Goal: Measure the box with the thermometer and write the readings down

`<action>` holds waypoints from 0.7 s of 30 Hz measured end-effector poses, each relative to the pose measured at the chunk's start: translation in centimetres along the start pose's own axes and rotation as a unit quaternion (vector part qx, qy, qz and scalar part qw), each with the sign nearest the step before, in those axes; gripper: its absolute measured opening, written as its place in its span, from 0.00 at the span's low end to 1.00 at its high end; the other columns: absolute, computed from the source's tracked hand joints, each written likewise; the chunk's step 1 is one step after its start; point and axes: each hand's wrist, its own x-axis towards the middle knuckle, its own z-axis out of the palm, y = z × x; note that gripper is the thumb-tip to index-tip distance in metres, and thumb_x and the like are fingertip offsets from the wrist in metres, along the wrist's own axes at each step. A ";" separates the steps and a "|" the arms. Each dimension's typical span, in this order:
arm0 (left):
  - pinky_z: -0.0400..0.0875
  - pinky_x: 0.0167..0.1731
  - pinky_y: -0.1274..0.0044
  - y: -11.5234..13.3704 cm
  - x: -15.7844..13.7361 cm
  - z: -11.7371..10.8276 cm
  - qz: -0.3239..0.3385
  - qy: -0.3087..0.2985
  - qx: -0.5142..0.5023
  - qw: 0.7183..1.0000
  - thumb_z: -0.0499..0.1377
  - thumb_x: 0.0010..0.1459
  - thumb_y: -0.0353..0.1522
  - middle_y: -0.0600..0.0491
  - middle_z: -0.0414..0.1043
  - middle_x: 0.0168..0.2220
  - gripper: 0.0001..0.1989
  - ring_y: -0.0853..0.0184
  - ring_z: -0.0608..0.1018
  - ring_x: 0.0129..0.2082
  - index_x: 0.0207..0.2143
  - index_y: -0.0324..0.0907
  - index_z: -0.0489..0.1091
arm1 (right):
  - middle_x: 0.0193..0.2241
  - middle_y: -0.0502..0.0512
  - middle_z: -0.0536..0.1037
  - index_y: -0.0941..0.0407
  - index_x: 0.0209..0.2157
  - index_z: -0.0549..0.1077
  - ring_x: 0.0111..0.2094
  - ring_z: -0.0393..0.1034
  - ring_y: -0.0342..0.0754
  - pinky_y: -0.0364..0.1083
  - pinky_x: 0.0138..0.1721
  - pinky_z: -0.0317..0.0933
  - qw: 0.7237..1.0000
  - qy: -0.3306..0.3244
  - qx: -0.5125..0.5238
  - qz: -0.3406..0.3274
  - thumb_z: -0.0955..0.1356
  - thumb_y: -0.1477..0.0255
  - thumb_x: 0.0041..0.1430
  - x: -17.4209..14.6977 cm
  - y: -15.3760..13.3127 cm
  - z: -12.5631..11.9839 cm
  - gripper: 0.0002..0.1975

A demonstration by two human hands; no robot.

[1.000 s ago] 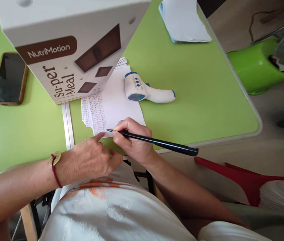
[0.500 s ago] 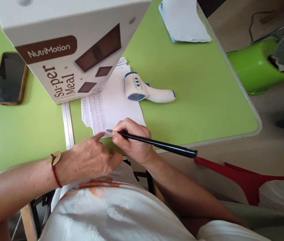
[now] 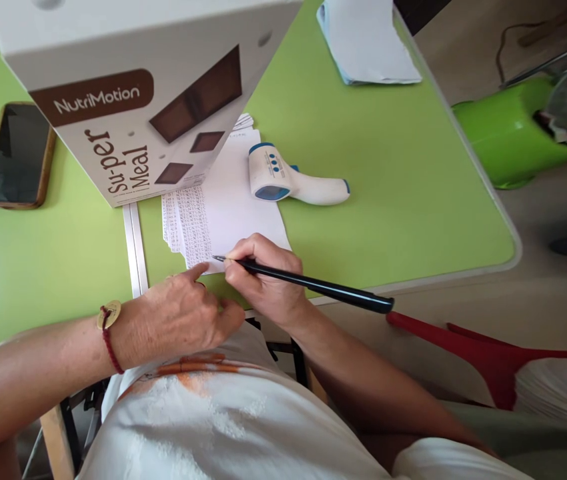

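Observation:
My right hand (image 3: pixel 267 279) is closed around a black pen (image 3: pixel 316 283), whose tip meets the sheet of paper (image 3: pixel 246 223) near its lower edge. Rows of small handwriting run down the left part of the paper, over other written sheets. My left hand (image 3: pixel 179 312) holds nothing; its index finger stretches to the paper's lower edge, its thumb stands apart, and its other fingers are partly hidden. On the paper's right side lies a white and blue infrared thermometer (image 3: pixel 288 179), with its handle reaching onto the table.
A large white NutriMotion box (image 3: pixel 138 107) stands over the sheets' far end. Left of it lies a phone (image 3: pixel 18 155) in a brown case. Folded papers (image 3: pixel 366 43) rest at the green table's (image 3: pixel 388 227) far right. A green bin (image 3: pixel 508 133) and a red chair (image 3: pixel 483 350) are beyond the edge.
The pen tip has shifted very slightly up the paper with my right hand. My left hand and the things on the table stay in place.

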 end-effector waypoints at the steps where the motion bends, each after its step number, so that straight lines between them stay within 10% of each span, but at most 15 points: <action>1: 0.73 0.42 0.69 0.0 0.0 0.0 -0.001 0.000 -0.001 1.000 0.49 0.54 0.17 0.58 0.61 0.16 0.11 0.69 0.66 0.16 0.28 0.40 0.64 | 0.16 0.41 0.66 0.53 0.24 0.63 0.17 0.59 0.38 0.39 0.20 0.56 1.000 0.000 0.000 0.001 0.65 0.77 0.53 0.0 0.0 0.0 0.08; 21: 0.74 0.42 0.70 -0.1 0.0 0.0 0.000 -0.002 0.000 1.000 0.48 0.54 0.17 0.59 0.59 0.16 0.12 0.69 0.65 0.15 0.28 0.40 0.64 | 0.16 0.42 0.65 0.53 0.23 0.62 0.17 0.58 0.38 0.40 0.20 0.56 1.000 0.001 -0.014 0.009 0.65 0.76 0.53 -0.2 0.0 -0.1 0.08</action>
